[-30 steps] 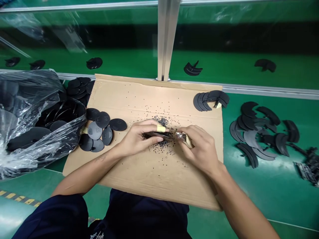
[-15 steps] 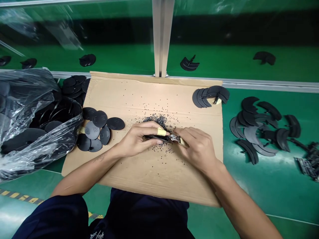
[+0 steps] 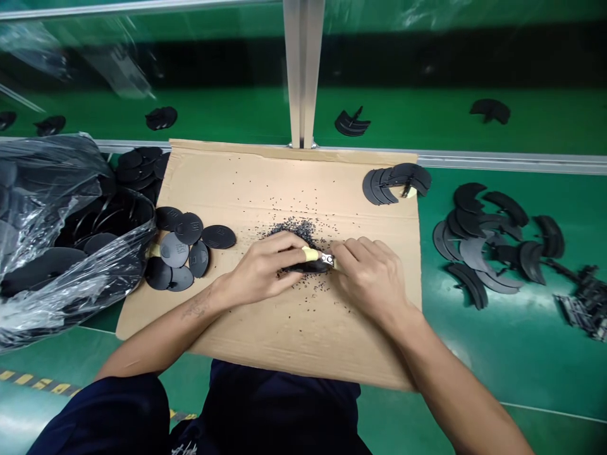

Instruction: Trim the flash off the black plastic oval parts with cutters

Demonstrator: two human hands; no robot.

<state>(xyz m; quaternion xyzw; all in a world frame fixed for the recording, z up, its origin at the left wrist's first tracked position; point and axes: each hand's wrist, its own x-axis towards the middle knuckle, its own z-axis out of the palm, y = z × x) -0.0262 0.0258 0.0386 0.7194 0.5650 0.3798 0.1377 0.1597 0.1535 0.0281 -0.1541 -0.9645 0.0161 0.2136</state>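
Over the middle of the cardboard sheet (image 3: 265, 335), my left hand (image 3: 263, 265) is closed on a black plastic part (image 3: 308, 265); my fingers hide much of its shape. Pale yellow tape wraps one of that hand's fingertips. My right hand (image 3: 372, 272) grips small metal nippers (image 3: 327, 258), whose head meets the upper edge of the part beside the taped finger. Their handles are mostly covered by my palm. Beneath and behind my hands lies a heap of tiny black clippings (image 3: 294, 227), scattered outward over the cardboard.
Black oval discs (image 3: 175, 249) lie left of my hands, near a clear plastic bag (image 3: 71, 303) of similar discs. Curved black pieces (image 3: 401, 180) sit at the cardboard's far right corner. More curved pieces (image 3: 478, 253) and black frames (image 3: 588, 303) rest rightward. A metal post (image 3: 303, 76) rises behind.
The nippers, apart from the black part a second ago, have come left against it. My left hand has turned the part slightly. The whole view has shifted a little.
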